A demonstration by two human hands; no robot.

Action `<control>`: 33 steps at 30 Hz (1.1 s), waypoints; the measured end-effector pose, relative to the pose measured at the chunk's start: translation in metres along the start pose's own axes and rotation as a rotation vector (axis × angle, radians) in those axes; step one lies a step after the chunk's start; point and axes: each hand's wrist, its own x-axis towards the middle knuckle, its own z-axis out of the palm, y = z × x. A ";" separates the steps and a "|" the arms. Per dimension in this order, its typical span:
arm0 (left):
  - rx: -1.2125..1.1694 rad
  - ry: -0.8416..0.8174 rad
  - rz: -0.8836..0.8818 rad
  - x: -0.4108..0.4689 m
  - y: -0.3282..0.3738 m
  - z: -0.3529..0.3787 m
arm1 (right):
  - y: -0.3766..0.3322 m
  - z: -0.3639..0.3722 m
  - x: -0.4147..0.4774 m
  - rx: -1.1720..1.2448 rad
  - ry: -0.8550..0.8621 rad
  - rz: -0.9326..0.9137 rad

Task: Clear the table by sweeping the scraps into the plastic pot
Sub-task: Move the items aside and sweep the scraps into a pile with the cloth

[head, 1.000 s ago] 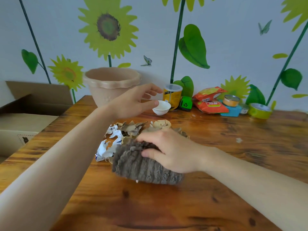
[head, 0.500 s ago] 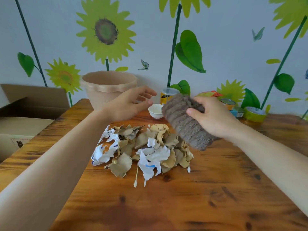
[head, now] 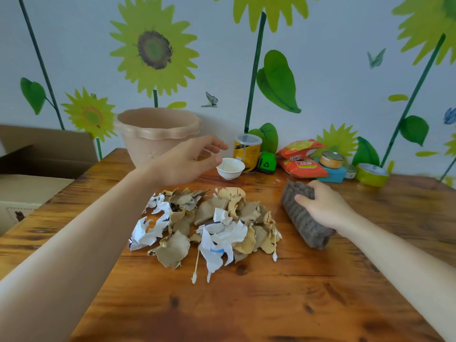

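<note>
Right hand [head: 323, 206] grips grey cloth [head: 304, 218], right of scraps [head: 209, 223].
Left hand [head: 182, 161] loosely spread, empty, before plastic pot [head: 158, 134].

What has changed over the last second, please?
The right hand, gripping the grey cloth throughout, lifted it off the near side of the scraps, carried it up and to the right, and now rests it on the table right of the pile. The left hand stayed open, hovering near the plastic pot; the scraps stayed heaped.
</note>
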 end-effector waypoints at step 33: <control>-0.109 0.056 -0.059 -0.012 -0.018 -0.048 | -0.145 0.128 0.013 0.674 -0.245 -0.072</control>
